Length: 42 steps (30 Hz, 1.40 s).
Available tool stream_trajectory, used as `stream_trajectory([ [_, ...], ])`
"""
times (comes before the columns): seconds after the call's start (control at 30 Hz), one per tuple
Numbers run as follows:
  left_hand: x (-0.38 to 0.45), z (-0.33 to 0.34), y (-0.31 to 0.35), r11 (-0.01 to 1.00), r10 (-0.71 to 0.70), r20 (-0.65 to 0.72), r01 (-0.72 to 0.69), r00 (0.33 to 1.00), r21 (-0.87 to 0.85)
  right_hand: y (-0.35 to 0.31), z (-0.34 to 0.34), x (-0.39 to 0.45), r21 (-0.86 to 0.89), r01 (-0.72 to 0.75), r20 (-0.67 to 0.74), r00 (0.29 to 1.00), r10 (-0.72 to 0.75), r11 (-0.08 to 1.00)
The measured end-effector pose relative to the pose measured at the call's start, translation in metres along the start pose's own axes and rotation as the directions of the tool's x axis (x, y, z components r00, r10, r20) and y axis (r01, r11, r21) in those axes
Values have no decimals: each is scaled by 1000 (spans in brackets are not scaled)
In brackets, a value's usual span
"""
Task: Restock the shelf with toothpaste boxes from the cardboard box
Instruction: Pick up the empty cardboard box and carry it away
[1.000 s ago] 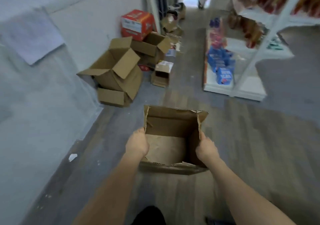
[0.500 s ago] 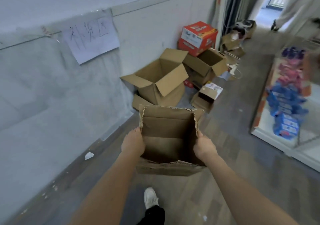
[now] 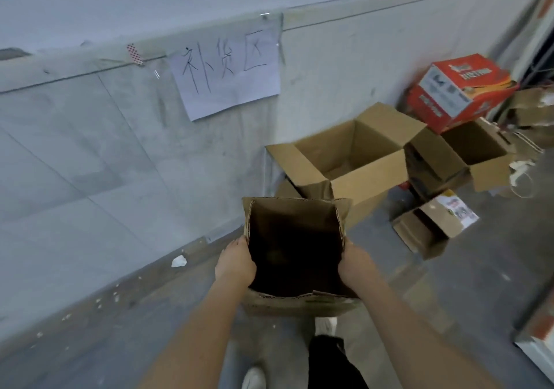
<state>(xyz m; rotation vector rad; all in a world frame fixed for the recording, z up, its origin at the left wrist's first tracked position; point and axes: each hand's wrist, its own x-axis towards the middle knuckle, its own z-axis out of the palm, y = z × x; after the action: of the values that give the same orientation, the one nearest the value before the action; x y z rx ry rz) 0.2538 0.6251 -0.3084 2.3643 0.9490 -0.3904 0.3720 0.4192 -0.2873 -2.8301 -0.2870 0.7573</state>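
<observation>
Wall nearer than before; cardboard box [image 3: 295, 250] upright, mouth toward camera

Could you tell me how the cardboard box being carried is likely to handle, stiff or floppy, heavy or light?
The cardboard box looks light: nothing shows in its dark inside. It probably flexes, since its torn top edges bow. The left hand and right hand grip opposite walls, which should steady it.

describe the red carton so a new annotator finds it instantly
Start at the handwritten paper sign on the grey wall and go right along the floor pile. The red carton sits tilted at the back, the only red-and-white printed box among plain brown ones.
</observation>
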Motion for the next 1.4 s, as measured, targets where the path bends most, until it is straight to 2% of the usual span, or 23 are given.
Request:
stream_trajectory([
  [0.13, 41, 5, 7, 977, -194, 23, 195, 981, -82, -21, -3, 75, -24, 134, 75, 988, -132, 991],
  [0.27, 72, 17, 13, 899, -411, 36, 412, 911, -148, -44, -2, 144, -98, 278, 209, 944, -253, 955],
  [0.37, 97, 24, 17, 849, -495, 36, 491, 868, -197, -63, 7, 187, -157, 328, 265, 923, -280, 932],
  [0.6, 167, 76, -20, 795, -582, -16, 565, 813, -220, -91, 69, 265, -240, 450, 345, 868, -358, 860],
  [0.8, 243, 157, -78, 787, -577, -11, 552, 817, -274, -91, 175, 332, -248, 429, 339, 878, -337, 868],
  [0.9, 281, 201, -102, 774, -574, -12, 538, 819, -334, -90, 227, 365, -231, 426, 289, 888, -356, 875],
  [1.1, 340, 256, -139, 720, -611, -54, 526, 790, -453, -101, 296, 420, -192, 443, 272, 881, -386, 875],
  [1.23, 359, 279, -147, 718, -610, -55, 522, 791, -460, -100, 321, 437, -191, 428, 275, 887, -371, 883],
  [1.4, 369, 289, -118, 703, -603, -8, 526, 798, -478, -85, 334, 435, -219, 433, 272, 888, -371, 875],
])
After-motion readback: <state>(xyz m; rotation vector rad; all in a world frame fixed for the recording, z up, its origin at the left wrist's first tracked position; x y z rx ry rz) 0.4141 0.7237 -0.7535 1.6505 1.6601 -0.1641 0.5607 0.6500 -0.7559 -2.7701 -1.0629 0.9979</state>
